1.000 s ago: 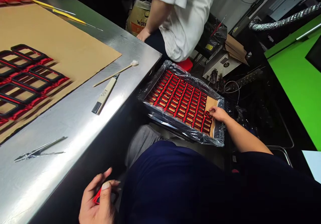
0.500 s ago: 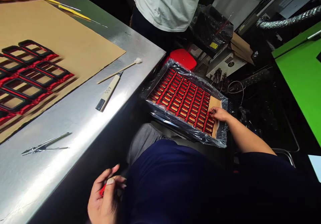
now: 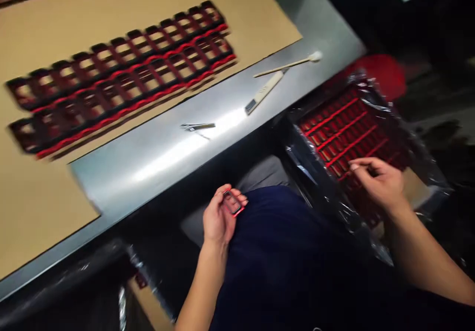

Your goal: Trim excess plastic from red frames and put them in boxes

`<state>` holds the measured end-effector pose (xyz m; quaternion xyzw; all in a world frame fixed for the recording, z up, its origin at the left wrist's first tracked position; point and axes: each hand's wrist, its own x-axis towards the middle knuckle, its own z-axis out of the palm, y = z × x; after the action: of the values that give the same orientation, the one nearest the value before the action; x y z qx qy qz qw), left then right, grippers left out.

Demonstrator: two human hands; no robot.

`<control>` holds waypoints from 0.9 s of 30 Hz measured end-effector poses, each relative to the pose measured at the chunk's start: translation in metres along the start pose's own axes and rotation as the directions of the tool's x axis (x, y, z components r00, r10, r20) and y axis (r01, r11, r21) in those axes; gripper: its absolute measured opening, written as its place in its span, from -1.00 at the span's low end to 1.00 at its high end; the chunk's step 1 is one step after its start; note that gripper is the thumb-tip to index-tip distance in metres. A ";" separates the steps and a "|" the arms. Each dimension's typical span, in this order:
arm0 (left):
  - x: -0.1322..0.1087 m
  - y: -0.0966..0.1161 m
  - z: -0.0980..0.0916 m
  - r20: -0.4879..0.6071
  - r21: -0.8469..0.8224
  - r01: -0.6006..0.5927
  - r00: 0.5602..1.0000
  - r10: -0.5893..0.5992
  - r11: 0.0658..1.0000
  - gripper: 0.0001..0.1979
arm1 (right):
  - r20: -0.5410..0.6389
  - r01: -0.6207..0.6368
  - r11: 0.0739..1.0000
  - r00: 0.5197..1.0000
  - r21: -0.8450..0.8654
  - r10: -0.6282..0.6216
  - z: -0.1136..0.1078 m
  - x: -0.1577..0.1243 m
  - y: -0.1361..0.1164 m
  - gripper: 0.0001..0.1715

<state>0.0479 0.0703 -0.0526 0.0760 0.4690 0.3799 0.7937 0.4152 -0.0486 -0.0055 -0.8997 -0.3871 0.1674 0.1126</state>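
Observation:
In the head view, my left hand (image 3: 217,219) is palm up in front of my body. Its fingers curl around a small rectangular frame (image 3: 237,209), black with a red edge. My right hand (image 3: 388,187) hovers over a plastic-lined tray (image 3: 308,165) at my right. Its thumb and forefinger are pinched together, and whatever they may hold is too blurred to make out. Beneath it, rows of similar red-and-black frames (image 3: 336,135) lie in the tray, some hidden by the hand.
On the metal table (image 3: 148,167), two rows of frames (image 3: 122,49) lie on brown cardboard (image 3: 260,19). Near the table edge are tweezers (image 3: 198,126), a pale-handled blade tool (image 3: 264,92) and a cotton-tipped stick (image 3: 285,67). A red stool (image 3: 386,76) stands beyond the tray.
The view has swung left, bringing more table into sight. My right hand has lifted from the frames at the tray's end. The left hand has turned, and its frame shows more fully.

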 end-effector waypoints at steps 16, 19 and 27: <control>-0.059 -0.009 -0.027 0.028 0.060 -0.417 0.909 0.416 0.907 -0.59 | 0.572 0.023 0.612 0.331 0.790 -0.751 0.096 -0.076 -0.215 -0.67; -0.067 -0.008 -0.035 0.201 0.209 -0.478 0.875 0.441 0.853 -0.40 | 0.504 0.085 0.559 0.337 0.825 -0.796 0.097 -0.077 -0.213 -0.70; -0.072 0.000 -0.042 0.365 0.527 -0.561 0.828 0.426 0.638 -0.22 | 0.372 0.168 0.439 0.322 0.883 -0.871 0.105 -0.076 -0.211 -0.85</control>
<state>-0.0056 0.0119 -0.0256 0.4944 0.4419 0.3992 0.6331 0.1864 0.0460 -0.0161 -0.3839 -0.5901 0.6379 0.3123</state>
